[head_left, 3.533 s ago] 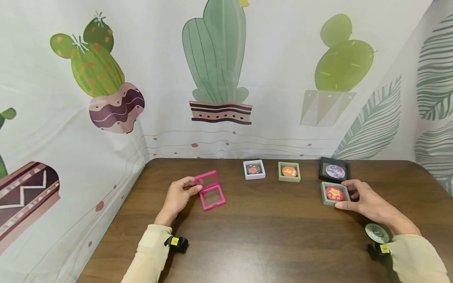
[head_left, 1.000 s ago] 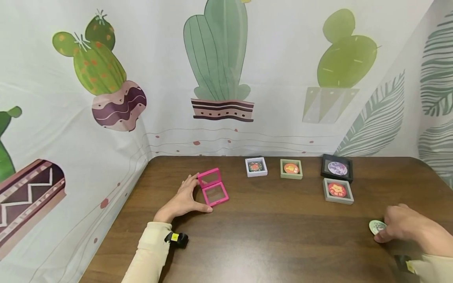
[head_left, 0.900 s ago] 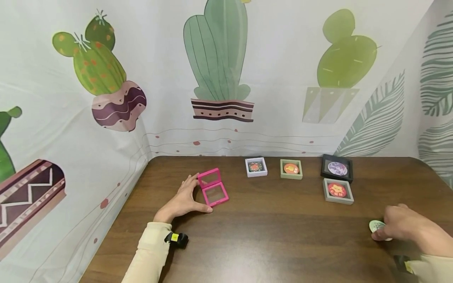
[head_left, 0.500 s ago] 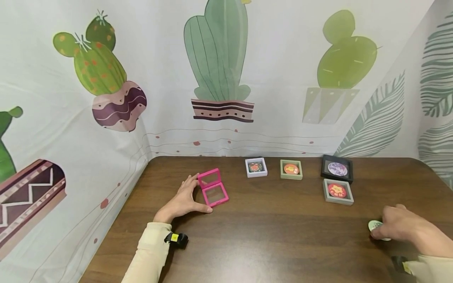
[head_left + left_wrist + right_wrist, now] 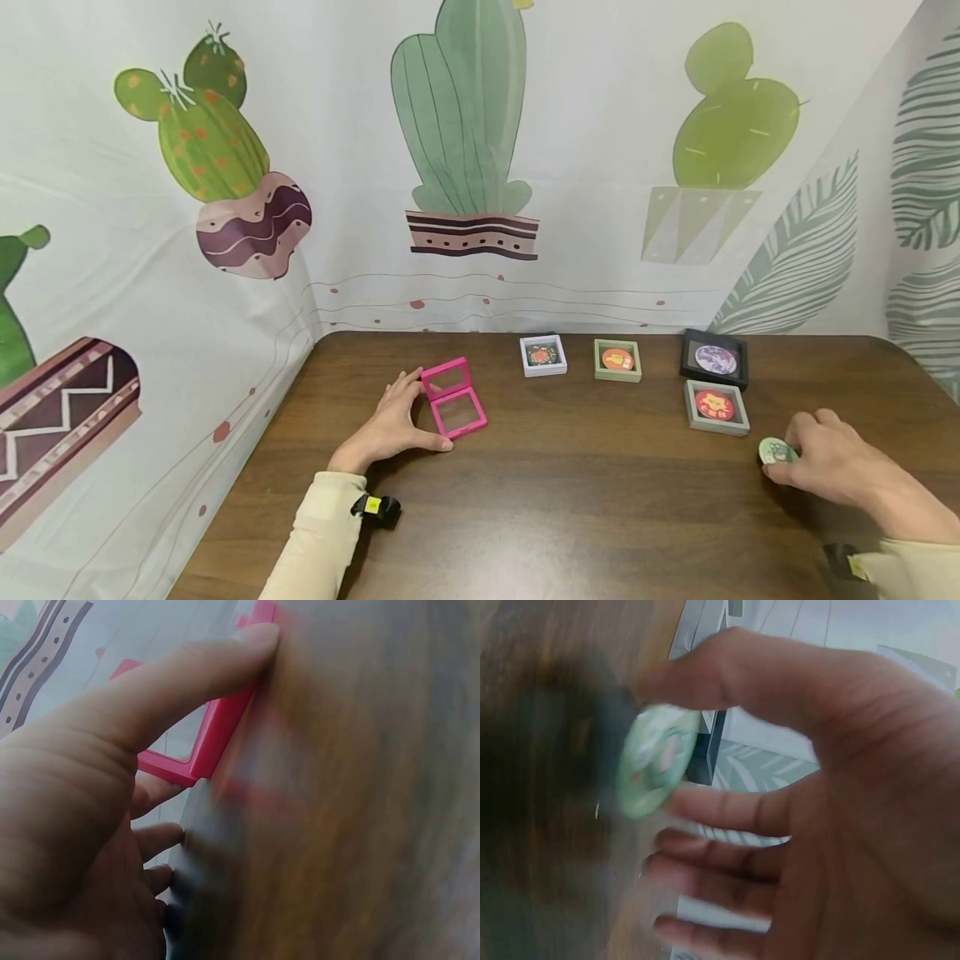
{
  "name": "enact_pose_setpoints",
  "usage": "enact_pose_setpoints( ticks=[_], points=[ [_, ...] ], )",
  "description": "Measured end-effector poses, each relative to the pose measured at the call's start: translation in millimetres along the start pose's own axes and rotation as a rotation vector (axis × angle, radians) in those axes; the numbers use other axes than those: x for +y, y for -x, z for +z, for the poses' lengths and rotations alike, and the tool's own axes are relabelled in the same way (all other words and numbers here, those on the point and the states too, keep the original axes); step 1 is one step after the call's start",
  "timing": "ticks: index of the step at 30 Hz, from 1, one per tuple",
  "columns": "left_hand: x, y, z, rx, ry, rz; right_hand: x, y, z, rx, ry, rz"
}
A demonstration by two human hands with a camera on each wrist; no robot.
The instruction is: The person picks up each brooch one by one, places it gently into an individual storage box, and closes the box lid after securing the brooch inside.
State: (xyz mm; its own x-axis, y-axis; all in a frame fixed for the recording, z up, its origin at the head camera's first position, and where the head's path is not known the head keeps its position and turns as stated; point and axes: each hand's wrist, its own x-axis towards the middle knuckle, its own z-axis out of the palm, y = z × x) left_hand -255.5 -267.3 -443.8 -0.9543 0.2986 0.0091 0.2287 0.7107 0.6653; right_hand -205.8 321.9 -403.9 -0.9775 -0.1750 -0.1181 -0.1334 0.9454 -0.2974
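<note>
At the left of the table, a pink hinged display frame (image 5: 457,410) with clear windows lies unfolded, its upper half tilted up. My left hand (image 5: 386,425) holds it at its left side, the thumb along the front edge in the left wrist view and the fingers behind the raised half. On the right, my right hand (image 5: 836,458) pinches a pale green round badge (image 5: 658,759) with a printed picture between thumb and index finger, the badge tilted over the table. The other right fingers are loosely bent. Nearest to that hand is a grey display frame (image 5: 716,407) with a red badge.
Along the back of the brown table (image 5: 570,517) stand a white frame (image 5: 543,356), a green frame (image 5: 617,360) and a black frame (image 5: 714,358), each with a round badge inside. The grey frame sits right before the black one. A cactus-print cloth (image 5: 592,167) hangs behind.
My right hand let go of the grey frame, went to the green badge on the table, picked it up and now moves up and left with it. My left hand shifted its hold on the pink frame.
</note>
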Motion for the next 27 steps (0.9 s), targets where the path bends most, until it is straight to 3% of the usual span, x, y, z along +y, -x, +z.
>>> enact_pose_setpoints(
  ticks=[7, 14, 27],
  points=[
    [4.8, 0.9, 1.4, 0.009, -0.001, -0.016, -14, -7, 0, 0.163, -0.048, -0.068],
    [8.9, -1.7, 6.7, -0.025, 0.031, -0.025, -38, -15, 8, 0.211, -0.096, -0.113],
    [19.7, -5.1, 16.6, -0.044, 0.023, -0.006, -76, -33, 29, 0.295, -0.099, -0.272]
  ],
)
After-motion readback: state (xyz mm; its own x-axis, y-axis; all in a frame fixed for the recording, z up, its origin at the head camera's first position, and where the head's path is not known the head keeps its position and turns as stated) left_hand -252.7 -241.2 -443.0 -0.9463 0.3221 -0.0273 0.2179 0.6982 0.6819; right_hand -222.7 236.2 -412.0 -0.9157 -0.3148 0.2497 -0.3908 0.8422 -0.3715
